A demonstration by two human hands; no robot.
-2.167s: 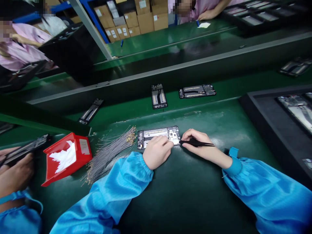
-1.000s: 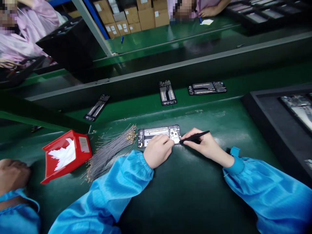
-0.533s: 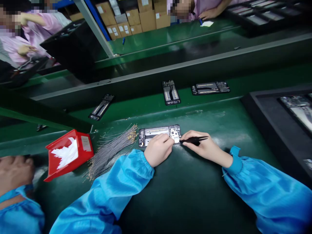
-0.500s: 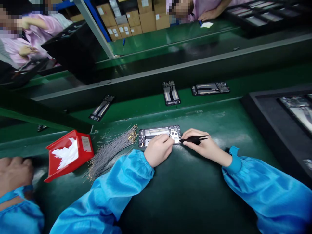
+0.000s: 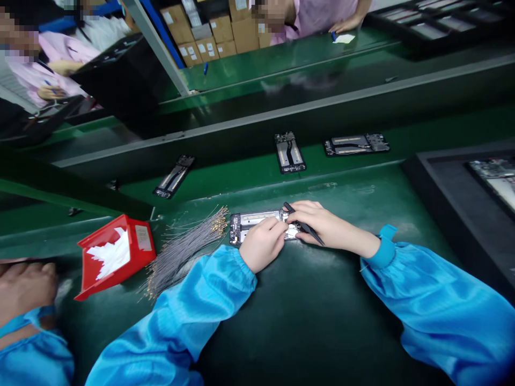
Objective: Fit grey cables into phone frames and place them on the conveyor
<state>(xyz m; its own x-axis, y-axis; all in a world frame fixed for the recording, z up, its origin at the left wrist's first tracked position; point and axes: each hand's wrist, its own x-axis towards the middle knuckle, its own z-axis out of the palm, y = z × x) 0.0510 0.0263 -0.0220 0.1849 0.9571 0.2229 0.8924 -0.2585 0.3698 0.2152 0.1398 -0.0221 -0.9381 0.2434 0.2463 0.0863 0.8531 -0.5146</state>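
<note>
An opened phone (image 5: 250,219) lies flat on the green work surface, its inner frame and circuit board exposed. My left hand (image 5: 263,244) rests over its near edge with the fingers closed; the fingertips are bunched near the board, and what they pinch is hidden. My right hand (image 5: 328,225) covers the phone's right end and holds black tweezers (image 5: 309,230) slantwise between the fingers. Its fingertips are close to those of my left hand at the board. Left of the phone lies a bundle of thin grey cables (image 5: 183,252) with gold-coloured ends.
A red bin (image 5: 147,241) with white slips (image 5: 110,254) stands left of the cables. Another person's hand (image 5: 26,289) is at the far left. Several opened phones (image 5: 290,153) lie on the green strip beyond. A black tray (image 5: 436,214) borders the right side.
My right hand has shifted slightly left over the board, and the tweezers have swung round in its fingers. My left hand stays nearly still. The phones on the far strip have moved right.
</note>
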